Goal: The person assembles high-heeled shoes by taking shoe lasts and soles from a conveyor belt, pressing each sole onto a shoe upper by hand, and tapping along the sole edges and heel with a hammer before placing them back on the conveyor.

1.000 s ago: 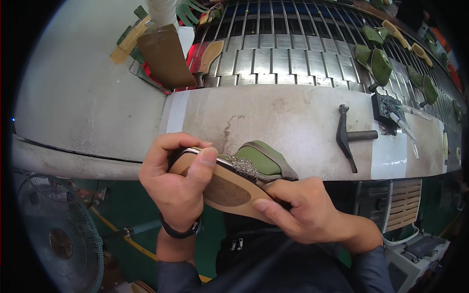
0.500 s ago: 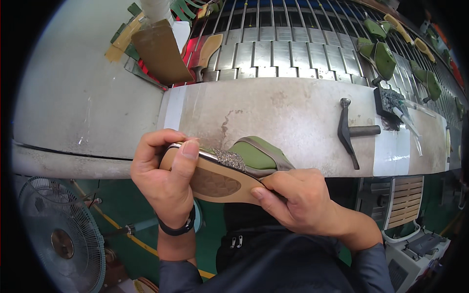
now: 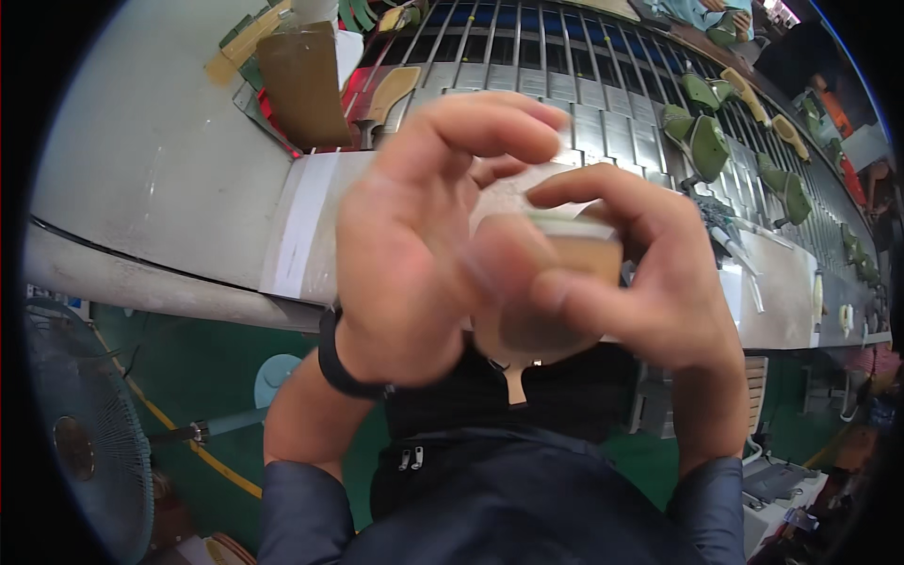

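A wedge-heeled shoe (image 3: 556,344) hangs over my lap near the bench edge, its tan sole turned toward me and its narrow heel end pointing down. My right hand (image 3: 650,273) grips it near the toe, thumb on the sole and fingers curled over the far side. My left hand (image 3: 405,245) is raised beside it, fingers bent and spread apart, with the blurred thumb in front of the sole. Whether that thumb touches the shoe is unclear. Both hands hide most of the upper.
Beyond the bench (image 3: 235,240) runs a slatted metal conveyor (image 3: 527,94) carrying green shoes (image 3: 706,146) and tan soles (image 3: 789,137). A dark bristly block (image 3: 718,212) with white-handled tools lies at right. A brown board (image 3: 303,85) stands far left; a fan (image 3: 85,443) is below.
The shoe has swung from lying sideways to heel-down and come closer to me. My left hand has loosened from the toe and lifted; my right hand has moved from the midsole to the toe.
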### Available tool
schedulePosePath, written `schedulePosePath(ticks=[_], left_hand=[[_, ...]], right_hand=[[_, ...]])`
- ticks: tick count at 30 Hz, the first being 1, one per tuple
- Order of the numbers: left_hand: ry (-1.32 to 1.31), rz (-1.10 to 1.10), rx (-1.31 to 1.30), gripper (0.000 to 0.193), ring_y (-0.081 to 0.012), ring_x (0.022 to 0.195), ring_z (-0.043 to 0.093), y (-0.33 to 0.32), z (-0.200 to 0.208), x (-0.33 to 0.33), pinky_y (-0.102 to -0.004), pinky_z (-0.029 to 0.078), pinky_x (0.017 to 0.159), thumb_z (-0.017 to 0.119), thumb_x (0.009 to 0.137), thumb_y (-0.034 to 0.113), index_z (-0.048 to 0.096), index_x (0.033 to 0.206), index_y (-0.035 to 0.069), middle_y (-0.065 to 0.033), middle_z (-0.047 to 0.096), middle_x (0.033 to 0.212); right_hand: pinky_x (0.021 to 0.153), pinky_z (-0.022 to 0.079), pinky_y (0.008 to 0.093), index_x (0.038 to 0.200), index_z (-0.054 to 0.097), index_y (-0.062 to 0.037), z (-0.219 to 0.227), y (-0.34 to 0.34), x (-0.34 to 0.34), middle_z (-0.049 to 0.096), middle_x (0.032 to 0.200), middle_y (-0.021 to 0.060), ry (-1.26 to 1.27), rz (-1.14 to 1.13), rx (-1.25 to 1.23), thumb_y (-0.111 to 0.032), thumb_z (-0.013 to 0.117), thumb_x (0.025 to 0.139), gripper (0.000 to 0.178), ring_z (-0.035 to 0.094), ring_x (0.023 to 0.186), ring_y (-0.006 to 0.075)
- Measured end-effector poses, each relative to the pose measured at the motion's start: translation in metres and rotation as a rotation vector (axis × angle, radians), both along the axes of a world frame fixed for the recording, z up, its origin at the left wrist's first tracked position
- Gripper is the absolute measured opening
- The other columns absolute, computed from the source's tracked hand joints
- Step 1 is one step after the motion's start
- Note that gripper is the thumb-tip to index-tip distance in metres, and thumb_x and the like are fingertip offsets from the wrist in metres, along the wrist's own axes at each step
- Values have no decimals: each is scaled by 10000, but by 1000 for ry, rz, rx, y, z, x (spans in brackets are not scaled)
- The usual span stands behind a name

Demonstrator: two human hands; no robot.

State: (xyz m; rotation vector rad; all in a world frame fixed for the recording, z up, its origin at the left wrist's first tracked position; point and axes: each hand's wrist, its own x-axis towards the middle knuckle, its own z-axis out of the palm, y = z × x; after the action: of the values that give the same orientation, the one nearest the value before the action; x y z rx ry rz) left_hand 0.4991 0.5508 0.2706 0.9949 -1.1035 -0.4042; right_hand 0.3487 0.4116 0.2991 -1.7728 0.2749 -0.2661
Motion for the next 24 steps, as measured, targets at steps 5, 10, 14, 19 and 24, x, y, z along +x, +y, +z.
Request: schedulePosePath(ticks=[5,10,14,19,24], left_hand=[[582,-46,264,721,-248,1315,591,3,-113,33,-453,389,1139,280,1134,621,657,1276,24,-160,697,1338],[355,227,274,719,-218,1117,682,11,-162,-22,-351,517,994,243,1157,560,659,1189,-26,-189,729,1216],[409,149,266,786,-205,895,695,-10,-165,20,-314,561,850,236,1131,635,673,1120,-18,-170,734,1058],[-255,47,128,787,-255,863,638,-24,-120,32,-371,482,826,296,1138,607,752,959,-9,-133,717,906],[-287,16,205,929,-247,950,651,-21,-118,30,-367,508,872,178,1102,707,738,1010,-28,-154,708,1009]], right_hand=[[960,534,309,1261,657,80,-72,-54,-59,731,1137,129,-243,-500,330,-243,649,1013,407,694,1043,175],[1196,457,482,1485,487,118,-147,16,-128,600,1477,252,-310,-638,783,-266,542,1050,583,595,1381,352],[1021,566,390,1378,566,84,-159,50,-146,720,1260,194,-71,-499,690,-122,770,912,549,718,1145,263],[718,588,358,1291,684,3,-111,37,-100,756,982,149,76,-281,-582,-146,914,811,553,738,812,271],[599,534,320,1187,738,0,-68,17,-10,728,896,102,-195,-153,-729,-80,899,785,440,686,697,208]])
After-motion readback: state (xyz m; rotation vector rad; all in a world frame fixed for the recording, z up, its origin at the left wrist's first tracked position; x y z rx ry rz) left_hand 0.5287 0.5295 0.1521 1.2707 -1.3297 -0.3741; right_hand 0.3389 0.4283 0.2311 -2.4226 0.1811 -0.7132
